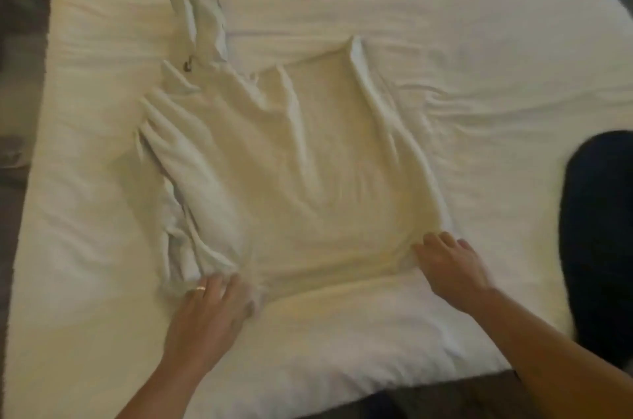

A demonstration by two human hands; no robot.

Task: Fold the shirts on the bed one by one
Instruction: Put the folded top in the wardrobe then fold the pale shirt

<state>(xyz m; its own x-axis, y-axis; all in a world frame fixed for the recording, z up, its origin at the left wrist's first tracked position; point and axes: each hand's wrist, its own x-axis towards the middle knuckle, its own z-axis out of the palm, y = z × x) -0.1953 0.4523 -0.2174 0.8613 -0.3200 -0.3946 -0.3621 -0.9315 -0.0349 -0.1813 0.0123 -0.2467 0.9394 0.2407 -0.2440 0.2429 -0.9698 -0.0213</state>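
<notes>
We find one pale shirt [291, 161] spread at the centre of the bed [445, 24], hem nearest us, a sleeve [202, 24] bunched at 11 o'clock; the left side lies creased. Our left hand [209, 312], ring [200, 288] on one finger, rests at 7 o'clock on the hem corner, fingers lightly curled on the cloth; our right hand [452, 264] at 5 o'clock pinches the opposite corner; a dark garment [599, 230] lies at 3 o'clock.

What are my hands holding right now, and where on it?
Both hands, left and right, grip the pale cream cotton shirt at its near hem corners.
</notes>
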